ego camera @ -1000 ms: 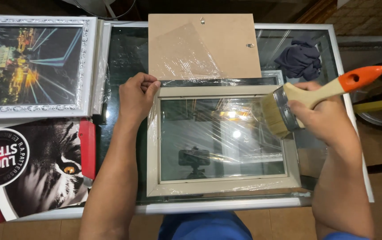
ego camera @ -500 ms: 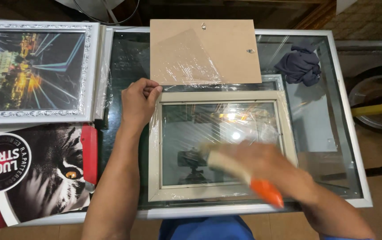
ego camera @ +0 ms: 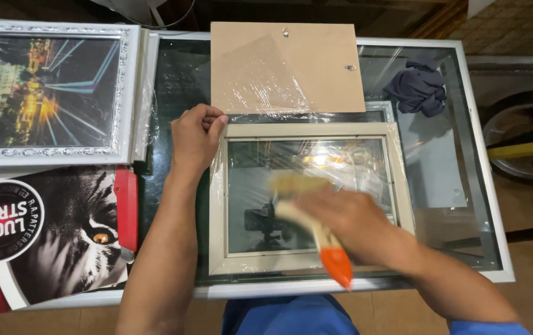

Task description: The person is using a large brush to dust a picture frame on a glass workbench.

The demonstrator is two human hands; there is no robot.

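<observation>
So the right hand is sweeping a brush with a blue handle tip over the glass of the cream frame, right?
Not quite: the brush has an orange handle tip, as the head view shows. The right hand does hold it over the glass of the cream frame.

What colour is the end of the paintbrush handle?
Bright orange: the tip of the paintbrush handle, held in the right hand, shows best in the head view.

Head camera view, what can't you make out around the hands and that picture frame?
- Paintbrush: motion-blurred, so bristle contact with the glass is unclear.
- Right hand: blurred, grip detail lost.
- Picture frame: lower edge partly hidden by the right hand; plastic wrap glares.
- Left hand: fingertips curl under at the frame corner.
</observation>
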